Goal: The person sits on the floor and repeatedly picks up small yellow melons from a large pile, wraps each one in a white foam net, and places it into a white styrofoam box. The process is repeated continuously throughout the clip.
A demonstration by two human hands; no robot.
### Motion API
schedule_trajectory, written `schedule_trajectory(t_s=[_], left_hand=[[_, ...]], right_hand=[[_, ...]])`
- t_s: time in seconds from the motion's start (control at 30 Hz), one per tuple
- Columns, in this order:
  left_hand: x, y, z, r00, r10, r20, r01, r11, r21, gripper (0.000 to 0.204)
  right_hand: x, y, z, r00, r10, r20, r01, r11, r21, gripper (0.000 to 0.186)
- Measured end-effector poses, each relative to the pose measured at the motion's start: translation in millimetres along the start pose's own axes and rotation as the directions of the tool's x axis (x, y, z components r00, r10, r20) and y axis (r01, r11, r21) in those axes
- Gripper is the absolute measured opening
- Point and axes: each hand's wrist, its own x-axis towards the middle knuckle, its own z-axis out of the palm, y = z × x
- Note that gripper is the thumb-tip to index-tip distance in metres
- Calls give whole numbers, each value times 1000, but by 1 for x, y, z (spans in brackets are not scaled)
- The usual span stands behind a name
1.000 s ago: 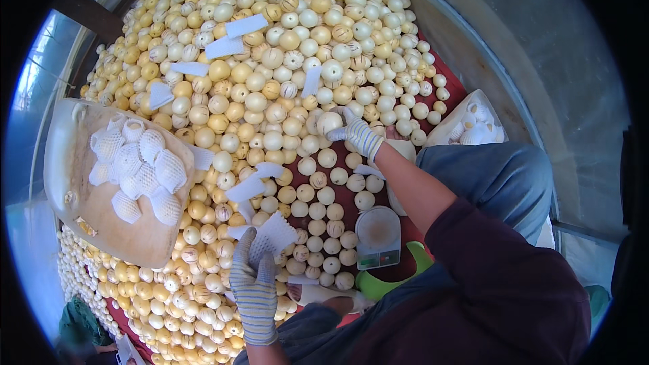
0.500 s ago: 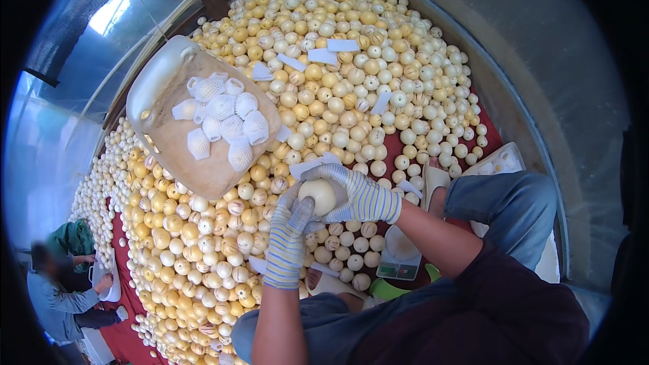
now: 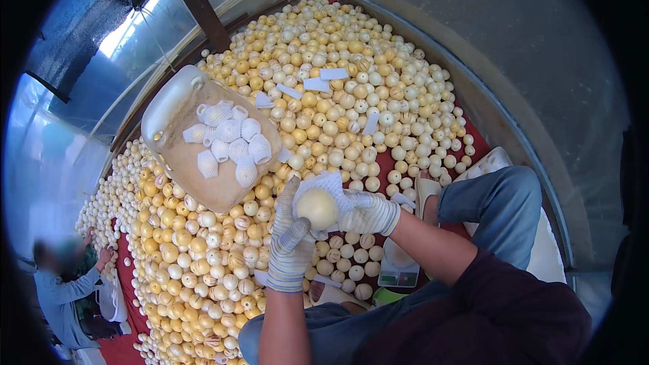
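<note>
Cloudy plastic sheeting (image 3: 514, 47), dull grey, curves around the far right of the tub (image 3: 177, 105). A broad heap of round fruits (image 3: 203, 250) spreads below and to the right of the tub, smooth-skinned, cream to deep yellow, many streaked with darker lines. Red ground cloth (image 3: 127, 284) shows in a strip below and left of the tub. The tub itself is beige plastic with rounded corners and a scuffed inner face; inside lie plump bundles (image 3: 230, 130) in white foam netting. Well to the lower right of the tub sits a scale (image 3: 397, 261), a flat, squarish body with a rounded pan.

Nearer the tub, off its lower right corner, 2 hands work in knitted gloves with fine stripes. The right hand (image 3: 370, 211) meets the right side of a white foam sleeve (image 3: 319, 181) with a bumpy mesh; its fingertips are partly hidden, so I cannot tell whether they pinch it. The left hand (image 3: 292, 247) grasps 1 pale, nearly spherical fruit (image 3: 317, 209) in front of that sleeve, thumb across its face. Thin, flat foam strips (image 3: 316, 84) lie on the heap, right of the tub.
</note>
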Motion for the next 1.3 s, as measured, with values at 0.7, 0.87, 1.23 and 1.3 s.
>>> schedule_trajectory(t_s=[0.7,0.87,1.23,1.3], left_hand=[[17,-30,-73,924,3,-383,295,630,718,62],[6,-26,-44,928,41,-371,354,214,910,59],[1,35,-61,807,317,-499,92,766,636,48],[-1,42,-62,796,328,-508,80,776,626,46]], right_hand=[[0,-5,30,890,-326,320,164,-426,-890,76],[12,31,-37,966,-252,-63,-19,175,-984,78],[144,3,-25,961,-68,-267,-41,923,-383,50],[166,-12,17,954,-156,-256,-41,778,-627,53]])
